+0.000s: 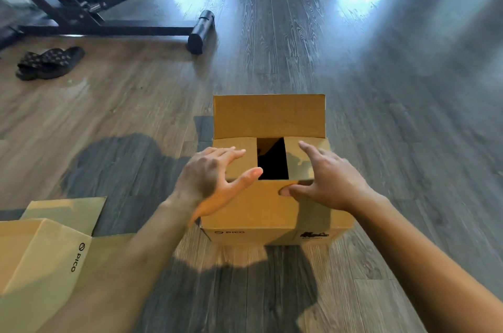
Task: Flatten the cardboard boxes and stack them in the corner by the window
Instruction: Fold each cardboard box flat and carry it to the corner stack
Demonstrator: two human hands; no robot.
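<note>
A brown cardboard box (255,213) stands upright on the wooden floor in front of me. Its far flap (269,116) sticks up, and the two side flaps lie folded inward with a dark gap between them. My left hand (215,180) rests spread over the left side flap, thumb at the near edge. Spread over the right side flap is my right hand (326,183), its thumb touching the near flap. Neither hand grips anything. A flattened cardboard box (40,253) printed "PICO" lies on the floor at the lower left.
A black exercise bench frame (89,0) stands at the back left, its foot bar (200,32) reaching toward the middle. Dark slippers (50,62) lie on the floor at the left. Bright window light falls on the floor at the top right.
</note>
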